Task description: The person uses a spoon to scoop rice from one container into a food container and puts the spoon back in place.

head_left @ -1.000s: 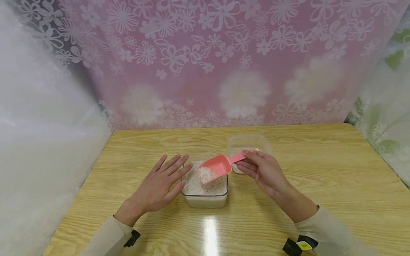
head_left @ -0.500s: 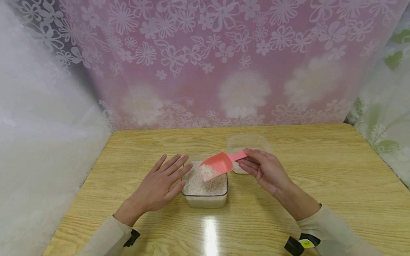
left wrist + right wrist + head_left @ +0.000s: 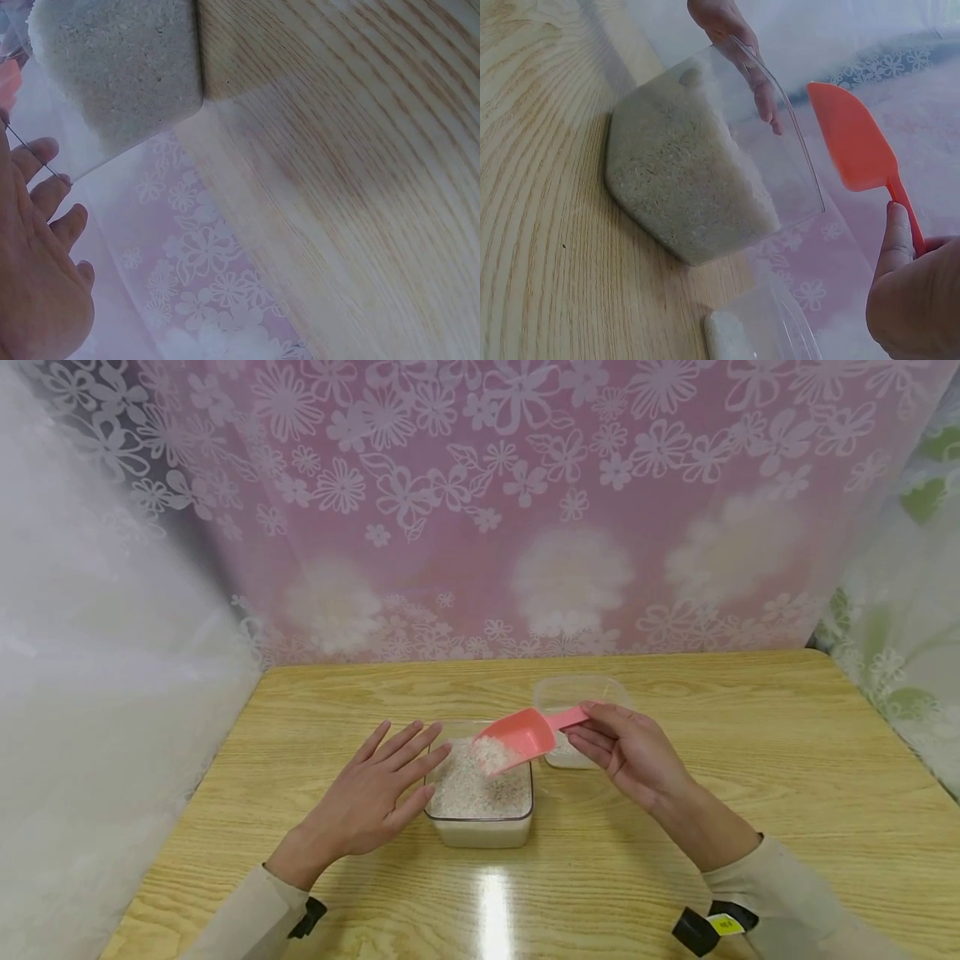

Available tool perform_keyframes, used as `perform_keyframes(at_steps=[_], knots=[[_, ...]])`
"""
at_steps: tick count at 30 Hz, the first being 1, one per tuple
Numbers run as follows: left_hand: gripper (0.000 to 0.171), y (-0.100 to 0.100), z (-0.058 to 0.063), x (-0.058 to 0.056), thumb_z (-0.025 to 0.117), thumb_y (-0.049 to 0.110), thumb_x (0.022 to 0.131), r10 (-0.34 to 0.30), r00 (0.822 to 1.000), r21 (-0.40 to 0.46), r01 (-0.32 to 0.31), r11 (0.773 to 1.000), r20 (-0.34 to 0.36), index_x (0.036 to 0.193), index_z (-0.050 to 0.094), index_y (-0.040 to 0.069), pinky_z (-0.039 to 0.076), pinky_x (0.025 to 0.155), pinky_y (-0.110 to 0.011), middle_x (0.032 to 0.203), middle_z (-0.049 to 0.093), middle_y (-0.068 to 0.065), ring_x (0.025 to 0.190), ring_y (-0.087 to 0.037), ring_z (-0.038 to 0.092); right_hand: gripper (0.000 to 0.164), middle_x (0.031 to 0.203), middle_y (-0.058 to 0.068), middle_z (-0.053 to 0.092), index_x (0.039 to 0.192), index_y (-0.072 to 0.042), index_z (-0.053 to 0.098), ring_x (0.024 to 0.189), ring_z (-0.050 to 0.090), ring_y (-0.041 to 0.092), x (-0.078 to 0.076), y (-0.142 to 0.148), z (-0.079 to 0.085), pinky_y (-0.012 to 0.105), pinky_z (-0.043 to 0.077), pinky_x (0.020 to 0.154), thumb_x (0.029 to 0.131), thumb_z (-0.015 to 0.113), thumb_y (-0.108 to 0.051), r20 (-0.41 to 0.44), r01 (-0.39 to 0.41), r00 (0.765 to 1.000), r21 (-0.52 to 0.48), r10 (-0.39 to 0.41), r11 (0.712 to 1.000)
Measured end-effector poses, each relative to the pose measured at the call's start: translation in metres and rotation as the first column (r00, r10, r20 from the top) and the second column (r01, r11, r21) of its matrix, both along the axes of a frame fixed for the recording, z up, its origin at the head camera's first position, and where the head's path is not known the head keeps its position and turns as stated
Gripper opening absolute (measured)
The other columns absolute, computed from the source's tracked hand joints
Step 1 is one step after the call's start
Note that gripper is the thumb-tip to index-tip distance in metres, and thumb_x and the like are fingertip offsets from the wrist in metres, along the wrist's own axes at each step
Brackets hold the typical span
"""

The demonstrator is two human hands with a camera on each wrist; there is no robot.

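Note:
My right hand [image 3: 637,756] pinches the handle of a pink scoop [image 3: 531,732], which carries a small heap of rice [image 3: 492,753] toward its tip. The scoop is above the right side of a clear square container [image 3: 483,833] filled with rice. In the right wrist view the scoop [image 3: 851,142] is seen from below, clear of the container's rim. My left hand [image 3: 375,797] lies spread against the container's left side, fingers straight, fingertips at the rim. The left wrist view shows those fingers [image 3: 49,195] at the rim edge.
A second, smaller clear container [image 3: 585,693] with some white rice in the bottom stands behind and to the right, partly hidden by the scoop and right hand. All rests on a wooden table [image 3: 337,693]. A pink floral curtain [image 3: 450,568] hangs behind its far edge.
My right hand has moved to the right and slightly up, carrying the scoop with its rice toward the smaller container. My left hand has stayed in place.

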State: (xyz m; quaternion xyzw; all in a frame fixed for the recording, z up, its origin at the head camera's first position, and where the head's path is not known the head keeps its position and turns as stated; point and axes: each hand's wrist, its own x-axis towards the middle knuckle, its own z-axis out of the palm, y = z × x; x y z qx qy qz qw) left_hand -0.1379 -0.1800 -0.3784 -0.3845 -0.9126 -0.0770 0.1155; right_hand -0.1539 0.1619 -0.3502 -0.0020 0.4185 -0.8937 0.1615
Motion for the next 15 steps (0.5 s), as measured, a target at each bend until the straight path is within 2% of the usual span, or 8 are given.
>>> perform_keyframes(at_steps=[15], knots=[[0.053,0.000,-0.001,0.000,0.032,0.044,0.103,0.000,1.000,0.008,0.000,1.000,-0.004,0.149,0.038,0.019,0.007,0.116,-0.048,0.156,0.026,-0.001,0.142,-0.022,0.020,0.018,0.088,0.014,0.071,0.098,0.001,0.070,0.082,0.070,0.021,-0.012,0.026,0.001,0.029,0.054,0.083,0.098,0.053,-0.005,0.035,0.046,0.998,-0.084,-0.043,0.995]])
